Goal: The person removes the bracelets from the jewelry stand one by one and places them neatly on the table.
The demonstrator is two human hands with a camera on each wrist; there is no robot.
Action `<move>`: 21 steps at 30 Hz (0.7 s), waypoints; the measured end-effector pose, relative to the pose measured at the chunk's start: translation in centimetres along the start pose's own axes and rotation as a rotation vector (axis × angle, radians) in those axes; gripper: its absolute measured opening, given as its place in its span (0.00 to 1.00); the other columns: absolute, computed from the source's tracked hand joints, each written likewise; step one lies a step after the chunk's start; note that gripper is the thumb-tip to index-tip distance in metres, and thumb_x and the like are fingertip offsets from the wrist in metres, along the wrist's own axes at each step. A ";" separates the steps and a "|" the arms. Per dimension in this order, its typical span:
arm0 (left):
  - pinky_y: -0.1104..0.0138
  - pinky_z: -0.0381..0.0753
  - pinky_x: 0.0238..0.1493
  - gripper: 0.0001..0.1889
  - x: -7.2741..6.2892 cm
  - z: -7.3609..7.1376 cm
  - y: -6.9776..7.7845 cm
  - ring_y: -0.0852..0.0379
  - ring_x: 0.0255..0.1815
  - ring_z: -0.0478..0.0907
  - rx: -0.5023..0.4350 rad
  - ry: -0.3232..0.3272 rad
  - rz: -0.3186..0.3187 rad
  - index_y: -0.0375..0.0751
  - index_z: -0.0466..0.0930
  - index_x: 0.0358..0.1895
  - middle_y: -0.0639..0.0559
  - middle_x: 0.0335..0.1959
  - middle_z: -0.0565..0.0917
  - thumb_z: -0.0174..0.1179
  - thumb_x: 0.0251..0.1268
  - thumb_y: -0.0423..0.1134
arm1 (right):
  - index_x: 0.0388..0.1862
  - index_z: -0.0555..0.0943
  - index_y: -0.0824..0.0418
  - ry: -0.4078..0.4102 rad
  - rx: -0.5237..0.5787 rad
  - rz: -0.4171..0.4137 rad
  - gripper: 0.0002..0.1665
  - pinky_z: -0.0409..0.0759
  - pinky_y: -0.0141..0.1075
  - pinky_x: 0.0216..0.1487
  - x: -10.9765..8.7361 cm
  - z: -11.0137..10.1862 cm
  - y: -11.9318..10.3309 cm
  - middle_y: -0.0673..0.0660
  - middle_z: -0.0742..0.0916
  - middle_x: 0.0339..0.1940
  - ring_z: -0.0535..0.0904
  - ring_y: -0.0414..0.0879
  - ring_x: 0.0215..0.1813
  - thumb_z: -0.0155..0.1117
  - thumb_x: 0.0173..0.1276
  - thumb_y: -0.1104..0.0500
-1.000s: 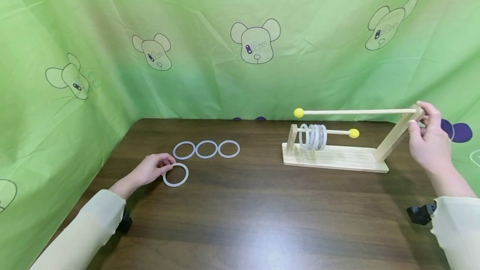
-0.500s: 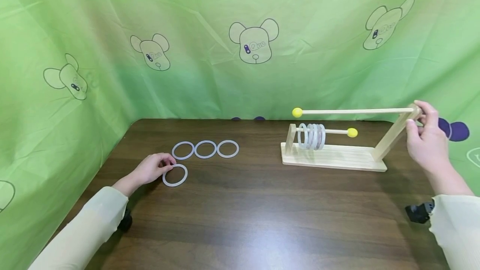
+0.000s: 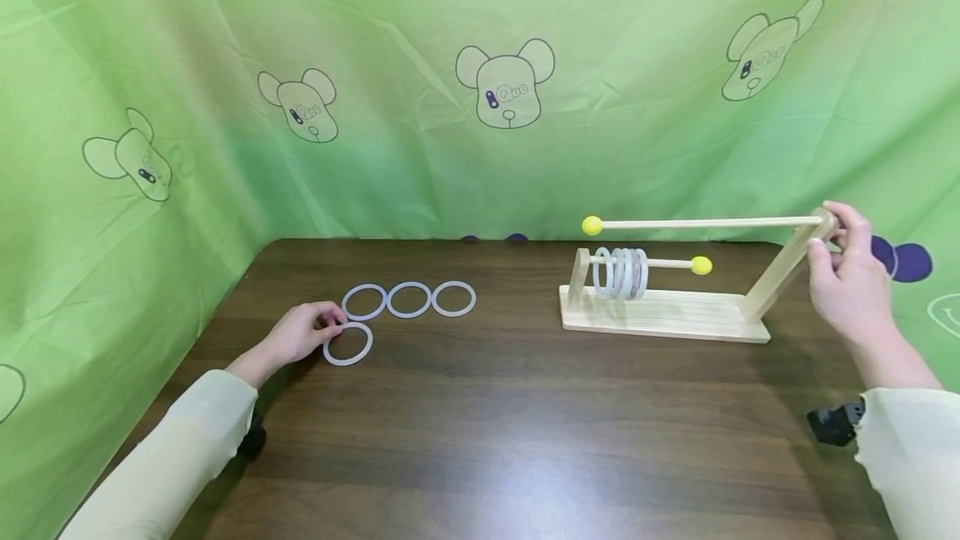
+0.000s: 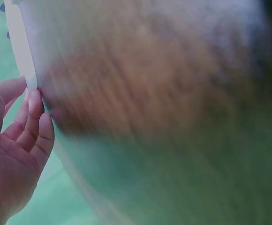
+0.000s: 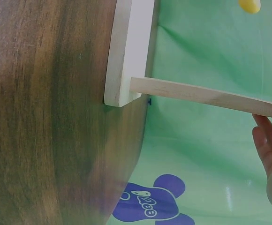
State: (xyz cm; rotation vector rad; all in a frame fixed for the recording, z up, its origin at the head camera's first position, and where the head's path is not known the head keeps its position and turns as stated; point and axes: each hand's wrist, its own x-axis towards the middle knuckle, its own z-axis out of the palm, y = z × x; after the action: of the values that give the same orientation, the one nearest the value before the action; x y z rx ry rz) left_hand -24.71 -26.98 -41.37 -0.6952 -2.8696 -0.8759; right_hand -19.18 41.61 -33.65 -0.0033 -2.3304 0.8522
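At the table's left, my left hand pinches the edge of a pale ring between thumb and fingers. The left wrist view shows this ring nearly edge-on at the fingertips. Behind it, three similar rings lie flat in a row, side by side. On the right stands a wooden ring stand with two rods tipped by yellow balls. Several pale rings hang on its lower rod. My right hand grips the top of the stand's slanted post, thumb in front.
A brown wooden table carries everything. Green cloth with bear-head prints hangs behind it and along the left. The upper rod reaches left above the lower one, its yellow ball at the free end.
The ring in my left hand has shifted slightly away from me, closer to the row. My right hand stays on the post. The whole head view has drifted a little.
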 end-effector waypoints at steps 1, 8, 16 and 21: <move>0.65 0.71 0.28 0.04 0.0 0.0 0.0 0.61 0.22 0.71 0.002 0.001 -0.003 0.41 0.80 0.34 0.57 0.25 0.77 0.64 0.61 0.28 | 0.75 0.56 0.51 0.002 0.001 -0.002 0.31 0.62 0.14 0.35 0.0 0.0 0.0 0.52 0.76 0.61 0.64 0.13 0.37 0.46 0.75 0.59; 0.65 0.71 0.29 0.04 0.1 0.0 0.1 0.61 0.22 0.72 0.011 0.003 -0.014 0.42 0.80 0.34 0.57 0.25 0.76 0.65 0.61 0.29 | 0.75 0.56 0.51 0.010 0.008 -0.006 0.31 0.62 0.13 0.35 0.0 0.1 0.1 0.48 0.76 0.60 0.65 0.13 0.37 0.46 0.75 0.60; 0.65 0.70 0.28 0.04 0.2 0.1 0.2 0.61 0.21 0.72 0.005 0.001 -0.041 0.42 0.80 0.35 0.56 0.25 0.76 0.65 0.61 0.30 | 0.75 0.55 0.50 -0.002 0.004 -0.002 0.31 0.61 0.15 0.36 -0.1 0.0 0.2 0.52 0.76 0.64 0.64 0.13 0.37 0.45 0.75 0.59; 0.66 0.70 0.28 0.04 0.2 0.1 0.1 0.61 0.22 0.72 0.001 0.014 -0.035 0.41 0.80 0.35 0.57 0.25 0.76 0.65 0.60 0.30 | 0.75 0.55 0.51 -0.003 -0.006 -0.006 0.31 0.61 0.15 0.35 -0.1 -0.1 0.2 0.54 0.76 0.64 0.63 0.12 0.37 0.46 0.75 0.59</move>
State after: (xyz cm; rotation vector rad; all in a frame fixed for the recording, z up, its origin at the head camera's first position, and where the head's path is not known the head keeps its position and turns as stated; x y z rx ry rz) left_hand -24.88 -26.74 -41.41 -0.6388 -2.8779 -0.8800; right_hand -19.11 41.75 -33.76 0.0026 -2.3348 0.8429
